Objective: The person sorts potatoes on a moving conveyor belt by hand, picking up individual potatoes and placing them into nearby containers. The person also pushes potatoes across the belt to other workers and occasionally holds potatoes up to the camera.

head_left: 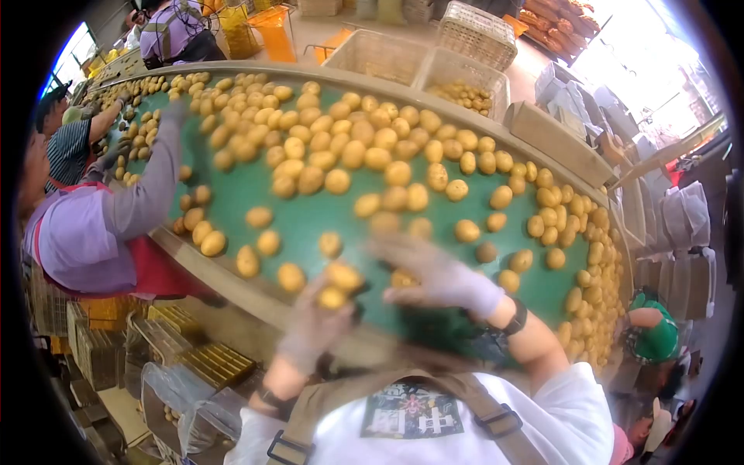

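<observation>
Pinching a potato (pixel 333 297), left hand (pixel 314 325); right hand (pixel 442 275) spread just beside it.

We see a wide, round, green-topped sorting table (pixel 263 194) with a pale raised rim filling the middle of the room. Beyond it stand 3 pale woven plastic crates (pixel 477 31) and an orange plastic bin (pixel 275 31) on a tan floor (pixel 535 74). Flat cardboard boxes (pixel 554 136) and stacked white sacks (pixel 686 213) line the right side. Strong daylight floods in at upper right, perhaps through an open doorway.
</observation>
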A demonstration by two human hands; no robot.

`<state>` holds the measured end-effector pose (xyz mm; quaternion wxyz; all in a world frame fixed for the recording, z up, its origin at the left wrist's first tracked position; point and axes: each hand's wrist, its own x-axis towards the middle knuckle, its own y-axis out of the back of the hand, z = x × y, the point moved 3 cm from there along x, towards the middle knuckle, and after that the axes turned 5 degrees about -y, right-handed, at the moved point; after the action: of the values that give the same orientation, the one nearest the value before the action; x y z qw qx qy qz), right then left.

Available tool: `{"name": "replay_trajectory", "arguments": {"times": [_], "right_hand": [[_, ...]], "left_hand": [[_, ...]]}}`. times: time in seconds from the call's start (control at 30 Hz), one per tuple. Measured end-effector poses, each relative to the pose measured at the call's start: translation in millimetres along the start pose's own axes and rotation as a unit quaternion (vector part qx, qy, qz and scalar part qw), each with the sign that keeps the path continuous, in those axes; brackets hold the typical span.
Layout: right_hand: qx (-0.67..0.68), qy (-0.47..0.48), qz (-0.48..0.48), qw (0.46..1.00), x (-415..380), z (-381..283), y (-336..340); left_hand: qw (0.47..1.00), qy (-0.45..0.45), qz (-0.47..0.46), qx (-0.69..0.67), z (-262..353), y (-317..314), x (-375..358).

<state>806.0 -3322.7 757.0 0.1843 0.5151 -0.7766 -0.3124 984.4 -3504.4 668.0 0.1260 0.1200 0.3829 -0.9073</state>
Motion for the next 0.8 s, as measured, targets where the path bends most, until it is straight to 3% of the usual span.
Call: {"name": "replay_trajectory", "arguments": {"times": [0.03,0.1,0.2,0.33,0.43,0.57,0.6,0.63,0.7,0.77,0.8], "right_hand": [[0.005,-0.027,0.043,0.999,-10.1,7.3,5.7],[0.011,-0.134,0.12,0.984,-42.6,27.0,24.9],[0.027,-0.296,0.234,0.926,-93.6,47.3,38.2],[0.086,-0.35,0.296,0.885,-108.8,32.8,17.4],[-0.032,-0.306,0.241,0.921,-91.2,6.9,7.5],[-0.032,-0.319,0.243,0.915,-67.1,-21.0,22.5],[-0.063,-0.314,0.269,0.908,-69.8,-18.9,26.3],[-0.094,-0.309,0.294,0.899,-74.7,-17.5,32.7],[-0.263,-0.239,0.251,0.9,-86.0,-31.5,40.0],[-0.285,-0.268,0.307,0.867,-95.2,-20.7,43.3],[-0.296,-0.262,0.357,0.846,-103.7,-2.9,43.3]], "left_hand": [[0.998,0.019,-0.023,-0.059,6.4,13.4,-10.7],[0.926,-0.024,-0.013,-0.376,24.8,50.1,-52.0],[0.939,-0.161,0.1,-0.288,55.2,118.4,-105.1],[0.934,-0.174,0.272,-0.154,93.1,135.7,-97.2],[0.958,-0.145,0.177,-0.17,116.9,152.4,-102.8],[0.965,-0.135,0.149,-0.171,156.2,165.9,-106.9],[0.957,-0.156,0.209,-0.127,161.0,169.2,-110.3],[0.958,-0.144,0.192,-0.157,161.7,187.9,-111.3],[0.956,-0.12,0.157,-0.216,140.4,272.5,-117.9],[0.922,-0.174,0.193,-0.287,93.4,369.6,-109.0],[0.938,-0.201,0.276,-0.065,66.0,406.3,-99.3]]}}
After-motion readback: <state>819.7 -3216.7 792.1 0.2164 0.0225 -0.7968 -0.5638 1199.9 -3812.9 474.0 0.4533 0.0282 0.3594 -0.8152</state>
